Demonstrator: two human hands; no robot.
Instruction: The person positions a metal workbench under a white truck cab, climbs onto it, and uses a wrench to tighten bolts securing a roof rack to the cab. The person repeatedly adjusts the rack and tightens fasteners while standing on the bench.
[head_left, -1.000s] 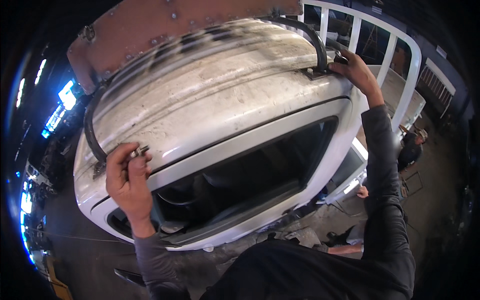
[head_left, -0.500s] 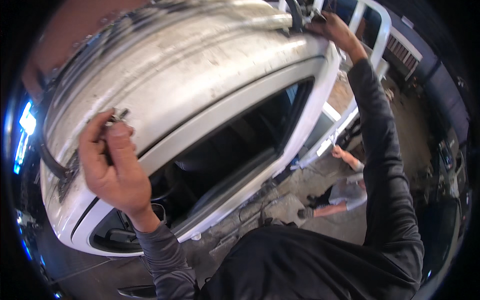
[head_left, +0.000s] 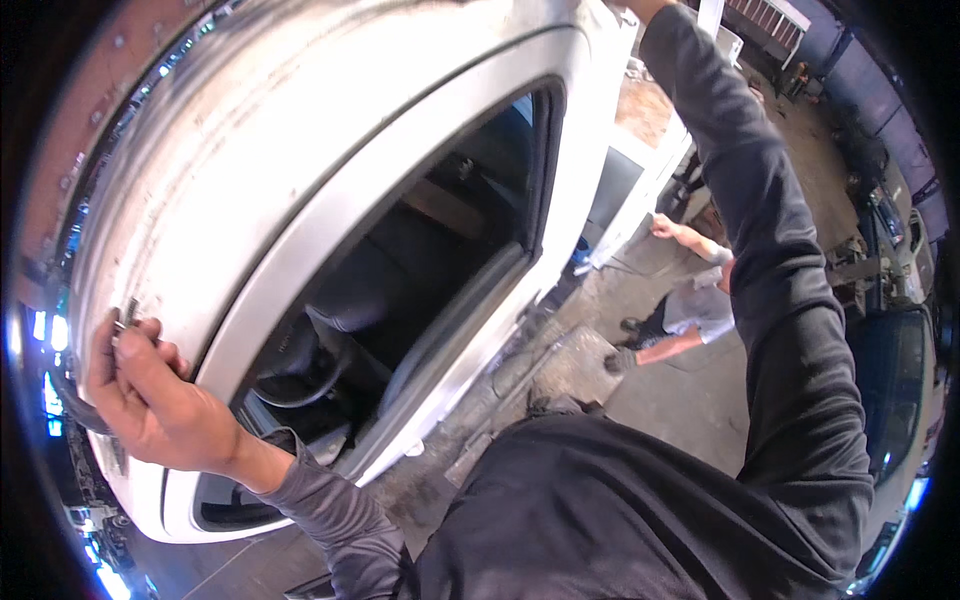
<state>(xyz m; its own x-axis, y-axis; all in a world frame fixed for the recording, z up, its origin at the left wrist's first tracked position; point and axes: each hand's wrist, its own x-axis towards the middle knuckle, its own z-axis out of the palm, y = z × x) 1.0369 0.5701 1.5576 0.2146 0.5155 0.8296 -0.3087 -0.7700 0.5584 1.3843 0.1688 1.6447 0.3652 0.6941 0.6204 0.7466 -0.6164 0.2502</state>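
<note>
My left hand (head_left: 170, 405) is raised over the left end of a white vehicle's roof (head_left: 290, 140). Its thumb and fingers pinch a small bolt-like metal piece (head_left: 122, 324), which is partly hidden by the fingertips. At the top edge, past the right end of the roof, only the wrist side of my right hand (head_left: 645, 8) shows. Its fingers are cut off, so I cannot see what they touch. Below the roof edge, the side window (head_left: 440, 220) gives a view of a dark cabin with a steering wheel (head_left: 305, 385).
Below on the right, a person in a light shirt (head_left: 700, 300) bends beside the white frame (head_left: 650, 215) behind the cab. A concrete block (head_left: 580, 370) lies on the floor near them. Another vehicle (head_left: 890, 390) stands at far right.
The view has shifted, and my left hand now appears farther left and lower, still pinching the metal piece. My right hand, earlier gripping near a dark hose-like part, has mostly left the picture.
</note>
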